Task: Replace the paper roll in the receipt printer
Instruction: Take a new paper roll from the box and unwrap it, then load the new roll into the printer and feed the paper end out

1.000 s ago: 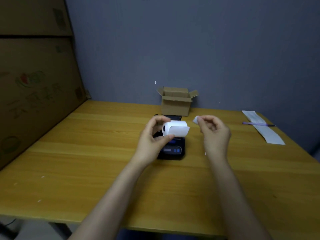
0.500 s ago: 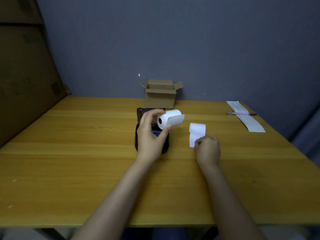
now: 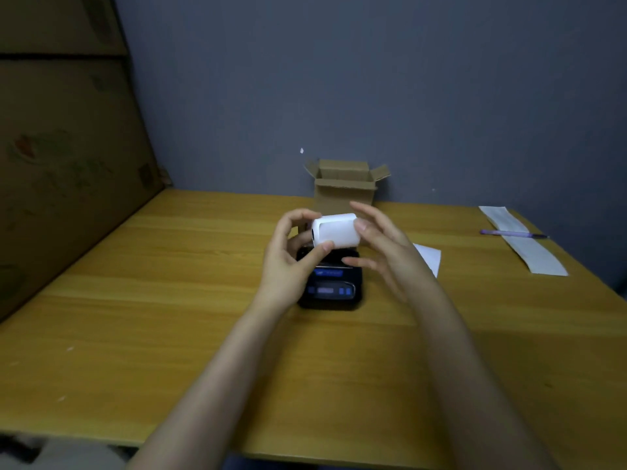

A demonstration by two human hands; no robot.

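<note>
Held over the small black receipt printer (image 3: 334, 286), fresh white paper roll (image 3: 336, 231) in left hand (image 3: 288, 262); right hand (image 3: 383, 247), torn white slip (image 3: 428, 257) just dropped, returning open-fingered to its end, ready for loading.

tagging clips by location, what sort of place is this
Probably a stockroom or back-office corner, not a shop counter. A plain wooden table stands against a bare grey wall, large flattened cardboard cartons lean at the left, and a small open cardboard box sits behind the receipt printer.

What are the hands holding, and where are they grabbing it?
The left hand holds the white paper roll at its left end, thumb below and fingers on top. The right hand touches the roll's right end with its fingertips, mostly open.
</note>
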